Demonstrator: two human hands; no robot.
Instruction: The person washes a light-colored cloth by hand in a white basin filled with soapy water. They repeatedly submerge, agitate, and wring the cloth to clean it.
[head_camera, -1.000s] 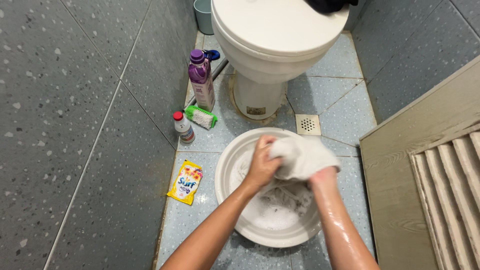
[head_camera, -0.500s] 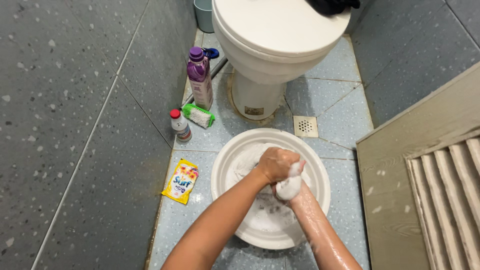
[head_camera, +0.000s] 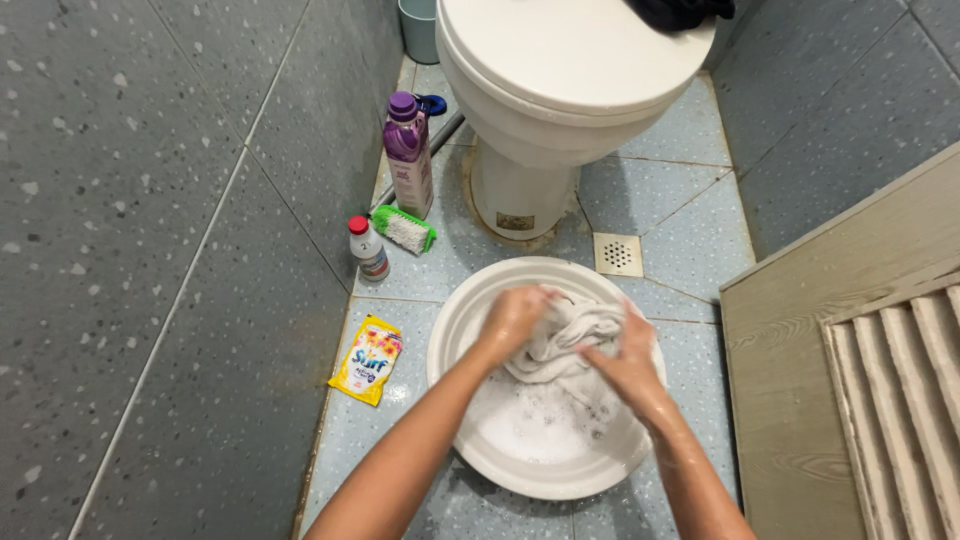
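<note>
A round white basin (head_camera: 455, 330) sits on the blue tiled floor and holds soapy water. Over it, both my hands grip a wet white cloth (head_camera: 565, 335). My left hand (head_camera: 515, 318) clutches the cloth's left side near the basin's far rim. My right hand (head_camera: 625, 362) holds its right side, fingers curled into the fabric. Part of the cloth hangs down into the suds (head_camera: 530, 425).
A white toilet (head_camera: 560, 80) stands just beyond the basin, a floor drain (head_camera: 618, 254) beside its base. Along the left wall stand a purple bottle (head_camera: 408, 155), a green scrub brush (head_camera: 404, 229), a small red-capped bottle (head_camera: 368, 248) and a yellow sachet (head_camera: 368, 359). A wooden door (head_camera: 850, 350) is at right.
My hands went from lifting the cloth at the basin's far right, to pressing it together in a tight ball, to spreading it apart between them now.
</note>
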